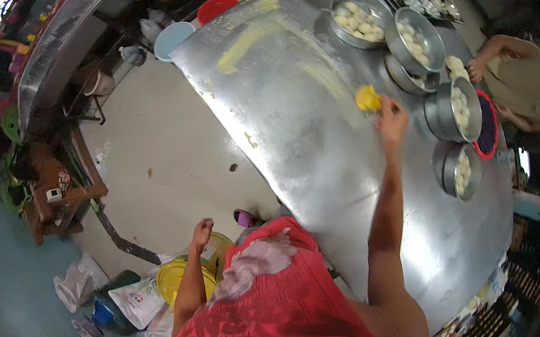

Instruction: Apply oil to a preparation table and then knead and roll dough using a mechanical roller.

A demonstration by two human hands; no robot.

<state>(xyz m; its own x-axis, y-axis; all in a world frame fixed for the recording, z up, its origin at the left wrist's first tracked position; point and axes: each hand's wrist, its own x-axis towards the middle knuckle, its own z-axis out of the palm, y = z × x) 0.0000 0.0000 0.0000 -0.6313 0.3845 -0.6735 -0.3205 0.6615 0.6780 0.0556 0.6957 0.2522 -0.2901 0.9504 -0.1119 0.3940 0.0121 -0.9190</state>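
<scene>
My right hand reaches far out over the metal table, its fingers pinched at the edge of a soft-looking yellow lump. Whether the lump is cloth, sponge or dough I cannot make out. Pale yellow smears streak the tabletop to its left. My left hand hangs beside my body, off the table, above a yellow bucket. Its fingers are curled in, and nothing shows in them.
Round metal pans of pale dough balls line the table's far right side, near a red-rimmed basin. Another person works there. A light blue bucket and a red bucket stand past the left edge. Sacks lie lower left.
</scene>
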